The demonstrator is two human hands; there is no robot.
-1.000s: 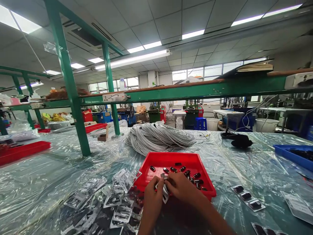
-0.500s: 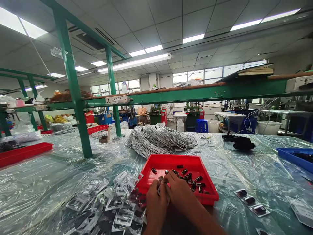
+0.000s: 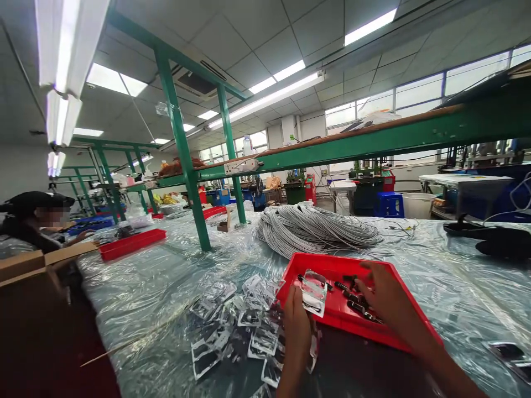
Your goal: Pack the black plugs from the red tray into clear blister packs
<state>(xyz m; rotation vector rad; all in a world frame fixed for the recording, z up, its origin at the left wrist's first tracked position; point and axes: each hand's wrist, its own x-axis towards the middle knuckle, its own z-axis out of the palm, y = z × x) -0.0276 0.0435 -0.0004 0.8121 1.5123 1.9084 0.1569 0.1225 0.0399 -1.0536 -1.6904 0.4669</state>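
My left hand point(image 3: 296, 323) pinches a clear blister pack point(image 3: 315, 288) by its edge, holding it upright over the front left of the red tray point(image 3: 344, 327). Pale backing and a thin dark item show in the pack's lower part. Over the tray's right side is my right hand point(image 3: 384, 296), fingers apart and nothing seen in them. Small black glossy parts point(image 3: 357, 307) lie in the tray just beside its fingertips. To the left of my left hand spreads a pile of similar clear packs point(image 3: 249, 318) with dark contents.
A large coil of grey cable point(image 3: 315, 229) lies behind the tray. Green shelf posts point(image 3: 194, 199) rise from the plastic-covered table. At left are an open cardboard box point(image 3: 45, 265), another red tray point(image 3: 133, 244) and a person in a black cap point(image 3: 37, 207). Packs point(image 3: 508, 354) lie far right.
The view has swung left, bringing the person and cardboard box into sight. My hands, together before, have parted: the left holds up the pack, the right has moved over the black parts.
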